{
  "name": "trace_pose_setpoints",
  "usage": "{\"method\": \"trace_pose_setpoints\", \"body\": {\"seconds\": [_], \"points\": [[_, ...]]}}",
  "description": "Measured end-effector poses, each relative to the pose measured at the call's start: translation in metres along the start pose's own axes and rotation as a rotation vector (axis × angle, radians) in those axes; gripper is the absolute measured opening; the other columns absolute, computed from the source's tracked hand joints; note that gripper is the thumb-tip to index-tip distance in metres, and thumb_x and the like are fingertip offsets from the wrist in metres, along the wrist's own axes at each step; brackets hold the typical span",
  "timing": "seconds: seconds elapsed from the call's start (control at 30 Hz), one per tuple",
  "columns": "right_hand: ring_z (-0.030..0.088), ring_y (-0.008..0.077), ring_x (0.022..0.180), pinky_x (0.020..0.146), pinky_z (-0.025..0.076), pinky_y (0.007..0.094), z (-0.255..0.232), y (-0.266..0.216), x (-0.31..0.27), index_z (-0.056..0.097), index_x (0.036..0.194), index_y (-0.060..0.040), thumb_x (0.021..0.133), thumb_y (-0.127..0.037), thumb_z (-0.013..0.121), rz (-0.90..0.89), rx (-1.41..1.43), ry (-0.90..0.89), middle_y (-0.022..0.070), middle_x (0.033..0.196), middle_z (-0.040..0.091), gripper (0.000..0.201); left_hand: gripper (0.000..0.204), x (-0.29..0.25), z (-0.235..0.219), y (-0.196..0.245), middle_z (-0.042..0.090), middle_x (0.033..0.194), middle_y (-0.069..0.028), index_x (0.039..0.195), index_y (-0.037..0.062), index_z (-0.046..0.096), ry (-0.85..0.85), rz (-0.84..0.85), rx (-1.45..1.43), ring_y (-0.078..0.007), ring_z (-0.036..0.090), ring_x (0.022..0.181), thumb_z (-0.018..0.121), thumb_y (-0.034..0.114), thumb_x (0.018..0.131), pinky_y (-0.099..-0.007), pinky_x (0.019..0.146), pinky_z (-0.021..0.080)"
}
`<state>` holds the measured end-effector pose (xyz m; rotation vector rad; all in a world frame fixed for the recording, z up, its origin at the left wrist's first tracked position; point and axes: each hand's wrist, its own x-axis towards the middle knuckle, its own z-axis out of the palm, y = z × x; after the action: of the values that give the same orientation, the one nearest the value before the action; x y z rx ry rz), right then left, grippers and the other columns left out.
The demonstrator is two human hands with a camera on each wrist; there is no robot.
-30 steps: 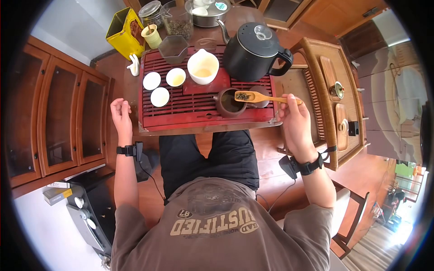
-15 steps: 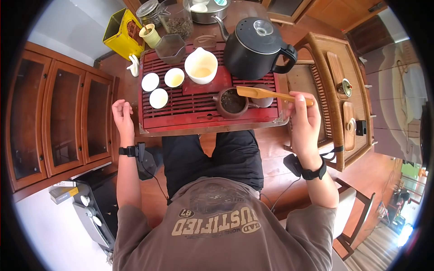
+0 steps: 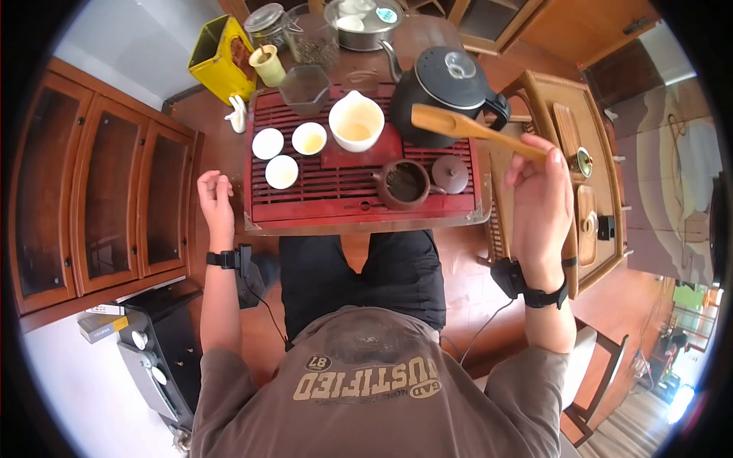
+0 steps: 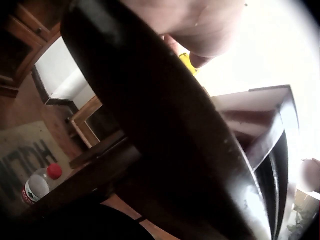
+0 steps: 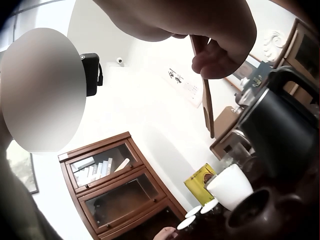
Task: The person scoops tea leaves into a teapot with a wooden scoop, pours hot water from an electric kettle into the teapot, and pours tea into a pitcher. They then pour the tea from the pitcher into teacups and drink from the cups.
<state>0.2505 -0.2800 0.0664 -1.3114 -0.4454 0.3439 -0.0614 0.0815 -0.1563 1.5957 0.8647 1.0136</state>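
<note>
My right hand (image 3: 540,206) grips the handle end of a wooden tea scoop (image 3: 458,124), raised above the right side of the red slatted tea tray (image 3: 305,211). No leaves show on the scoop, whose tip overlaps the black kettle (image 3: 450,91) in the head view. Below it, the brown clay teapot (image 3: 403,203) stands uncovered with dark tea leaves inside. Its lid (image 3: 450,175) lies on the tray to the right. The right wrist view shows the scoop (image 5: 208,112) pointing down from the fingers. Beside the table's left edge, my left hand (image 3: 217,200) rests with loosely bent fingers, holding nothing.
A white pitcher (image 3: 337,128) and white cups (image 3: 282,174) stand on the tray, one cup holding pale liquid. Behind are a yellow tin (image 3: 214,65), a glass jar (image 3: 267,27) and a metal pot (image 3: 370,38). A wicker shelf (image 3: 569,278) stands at the right.
The scoop first held leaves over the teapot, then tipped there; now it is lifted up and right, without visible leaves. More leaves show in the teapot. The left hand stays beside the table.
</note>
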Motion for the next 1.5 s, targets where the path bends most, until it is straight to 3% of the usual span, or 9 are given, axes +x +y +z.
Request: {"method": "trace_pose_setpoints", "body": {"seconds": [0.07, 0.27, 0.5, 0.63, 0.73, 0.9, 1.07, 1.3, 1.5], "points": [[0.06, 0.0118, 0.081, 0.074, 0.05, 0.0264, 0.023, -0.017, 0.013, 0.062, 0.132, 0.0022, 0.114, -0.029, 0.044, -0.035, 0.031, -0.064, 0.0063, 0.097, 0.066, 0.04, 0.015, 0.0, -0.001, -0.002, 0.056, 0.094, -0.0001, 0.121, 0.0071, 0.053, -0.005, 0.001, -0.051, -0.0084, 0.051, 0.082, 0.058, 0.008, 0.107, -0.0233, 0.073, 0.044], [0.064, 0.0115, 0.086, 0.075, 0.051, 0.0265, 0.126, -0.038, 0.091, 0.064, 0.13, 0.0003, 0.112, -0.027, 0.048, -0.08, -0.174, -0.214, 0.007, 0.104, 0.069, 0.037, 0.017, 0.0, -0.001, -0.002, 0.056, 0.092, 0.0017, 0.121, 0.0082, 0.053, -0.004, 0.004, -0.093, -0.0068, 0.051, 0.08, 0.06, 0.011, 0.106, -0.0223, 0.07, 0.043], [0.066, 0.0181, 0.092, 0.076, 0.053, 0.033, 0.222, 0.035, 0.197, 0.064, 0.121, 0.0001, 0.108, -0.036, 0.053, 0.137, -0.471, -0.347, 0.0087, 0.11, 0.068, 0.04, 0.016, -0.001, -0.001, 0.003, 0.057, 0.09, 0.0028, 0.119, 0.0071, 0.054, 0.039, 0.016, -0.09, -0.0061, 0.053, 0.08, 0.062, 0.01, 0.105, -0.0231, 0.07, 0.044], [0.069, 0.0198, 0.098, 0.077, 0.055, 0.0346, 0.25, 0.054, 0.202, 0.06, 0.134, -0.0014, 0.11, -0.032, 0.051, 0.296, -0.523, -0.406, 0.0089, 0.114, 0.067, 0.041, 0.017, -0.002, -0.001, -0.002, 0.055, 0.089, 0.0034, 0.118, 0.007, 0.054, 0.048, 0.02, -0.113, -0.0051, 0.051, 0.079, 0.063, 0.008, 0.104, -0.0226, 0.07, 0.042], [0.07, 0.0179, 0.087, 0.071, 0.057, 0.0328, 0.252, 0.061, 0.193, 0.063, 0.124, -0.0004, 0.105, -0.028, 0.053, 0.281, -0.461, -0.343, 0.0074, 0.106, 0.068, 0.035, 0.017, -0.002, -0.002, -0.001, 0.054, 0.087, 0.0037, 0.118, 0.0066, 0.054, 0.032, 0.01, -0.117, -0.0049, 0.049, 0.078, 0.063, 0.007, 0.104, -0.0218, 0.069, 0.042], [0.069, 0.0176, 0.092, 0.071, 0.054, 0.0314, 0.221, 0.043, 0.181, 0.061, 0.131, -0.0012, 0.108, -0.022, 0.05, 0.226, -0.443, -0.374, 0.0086, 0.111, 0.068, 0.033, 0.017, -0.002, -0.001, -0.001, 0.054, 0.087, 0.0037, 0.118, 0.0066, 0.054, 0.031, 0.005, -0.131, -0.0051, 0.05, 0.078, 0.063, 0.007, 0.104, -0.0222, 0.07, 0.042], [0.05, 0.0087, 0.074, 0.068, 0.045, 0.0244, 0.164, -0.012, 0.119, 0.062, 0.127, -0.0004, 0.109, -0.014, 0.047, -0.015, -0.393, -0.441, -0.0027, 0.081, 0.053, 0.027, 0.017, -0.002, -0.003, -0.001, 0.055, 0.087, 0.0036, 0.118, 0.0064, 0.054, 0.021, 0.005, -0.114, -0.0052, 0.051, 0.079, 0.064, 0.009, 0.104, -0.0227, 0.071, 0.043], [0.043, 0.0044, 0.07, 0.068, 0.041, 0.0229, 0.036, -0.037, 0.057, 0.061, 0.124, -0.0022, 0.111, -0.013, 0.05, 0.127, -0.355, -0.377, -0.0046, 0.08, 0.046, 0.02, 0.016, -0.001, -0.001, -0.006, 0.059, 0.092, 0.002, 0.118, 0.0076, 0.056, 0.05, -0.005, -0.105, -0.0054, 0.054, 0.082, 0.063, 0.013, 0.105, -0.0226, 0.069, 0.044], [0.045, 0.0058, 0.072, 0.066, 0.039, 0.0218, -0.043, -0.003, 0.03, 0.065, 0.118, -0.0018, 0.106, -0.002, 0.043, 0.132, -0.619, -0.439, -0.0033, 0.089, 0.051, 0.025, 0.016, 0.001, 0.001, -0.007, 0.059, 0.095, 0.0017, 0.12, 0.0078, 0.055, 0.032, 0.002, -0.071, -0.0061, 0.052, 0.08, 0.062, 0.013, 0.106, -0.0229, 0.068, 0.044]]}}
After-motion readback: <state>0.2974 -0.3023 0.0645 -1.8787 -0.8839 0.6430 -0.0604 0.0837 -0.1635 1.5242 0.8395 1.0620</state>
